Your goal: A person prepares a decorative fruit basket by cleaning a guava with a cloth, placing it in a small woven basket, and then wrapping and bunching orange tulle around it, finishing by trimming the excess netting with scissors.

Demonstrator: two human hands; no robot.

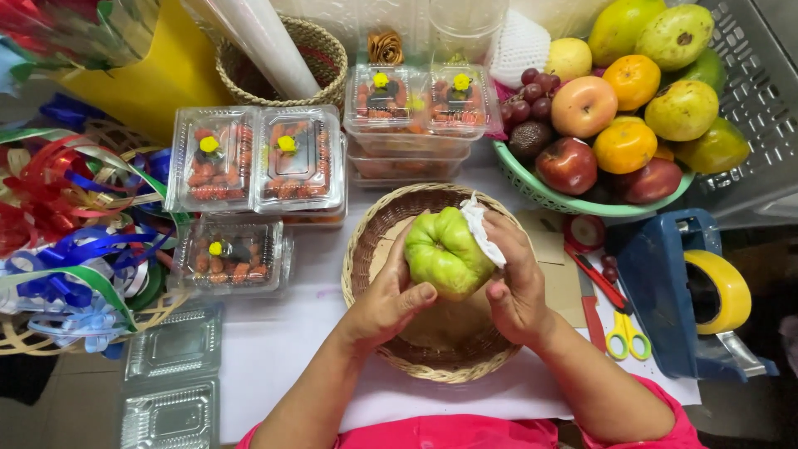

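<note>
— Where is the green fruit [445, 252]?

— Centre of the frame, held over the round wicker basket [366, 241]. The left hand [389, 298] cups it from below, fingers curled around it; the right hand [515, 278] grips its other side and pinches a white foam net [482, 229] against it.

— What surrounds it?

— Clear boxes of sweets [253, 158] at upper left, ribbons [58, 224] at the far left, a green bowl of fruit [532, 187] at upper right, scissors [623, 328] and a blue tape dispenser [665, 291] at right.

— Anything hidden?

— The basket's floor lies mostly behind the hands; the net's far end is tucked under the right palm.
</note>
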